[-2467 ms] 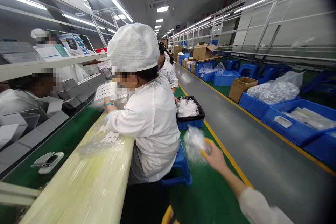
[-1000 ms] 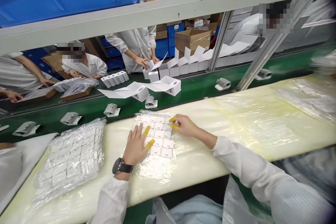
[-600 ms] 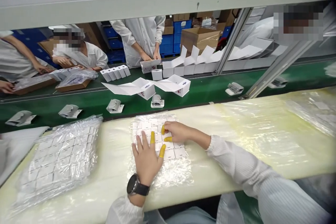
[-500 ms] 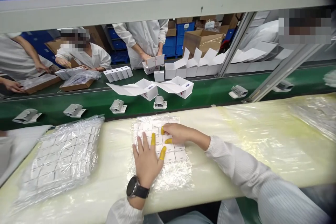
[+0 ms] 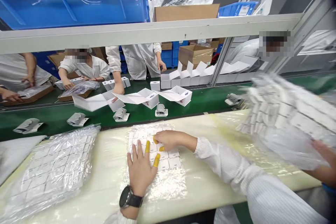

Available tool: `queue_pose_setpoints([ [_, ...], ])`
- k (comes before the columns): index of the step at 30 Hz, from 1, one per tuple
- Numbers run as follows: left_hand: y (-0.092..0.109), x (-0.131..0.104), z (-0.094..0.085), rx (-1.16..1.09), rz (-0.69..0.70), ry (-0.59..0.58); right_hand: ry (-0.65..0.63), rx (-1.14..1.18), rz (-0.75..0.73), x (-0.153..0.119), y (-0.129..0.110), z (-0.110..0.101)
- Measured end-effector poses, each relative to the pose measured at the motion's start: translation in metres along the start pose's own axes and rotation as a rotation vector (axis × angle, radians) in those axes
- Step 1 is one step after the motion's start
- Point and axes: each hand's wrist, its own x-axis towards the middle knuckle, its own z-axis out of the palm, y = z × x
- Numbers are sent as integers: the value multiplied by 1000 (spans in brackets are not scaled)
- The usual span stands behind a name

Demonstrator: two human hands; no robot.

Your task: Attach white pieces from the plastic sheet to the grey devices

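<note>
Moved: a co-worker's hand [image 5: 324, 154] is now appearing at right with blurred bagged pieces [image 5: 286, 108].
Left fingers [image 5: 147, 146]: I'm spreading them flat over the white cards [image 5: 174, 163].
Right fingers [image 5: 161, 149]: I'm curling them there; whether pinching, I cannot tell.
White cards: lying in rows with clear plastic [image 5: 168, 186] on my bench [image 5: 105, 189].
Clear bag [image 5: 27, 207]: holding white squares [image 5: 59, 158], left of my hands.

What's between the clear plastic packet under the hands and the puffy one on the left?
Head view: a strip of pale yellow, plastic-covered tabletop separates the left packet from the middle packet.
</note>
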Motion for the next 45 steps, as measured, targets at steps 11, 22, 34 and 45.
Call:
queue_pose_setpoints([
  [11,-3,2,-3,-6,-5,-66,405,285,105,-78,-20,-8],
  [22,52,34,-66,-373,701,338,761,412,299,-224,-36,2],
  [34,110,92,-54,-317,1007,434,587,440,339,-188,11,-24],
  [45,143,214,17,-132,499,59,327,5,459,-131,197,-54],
])
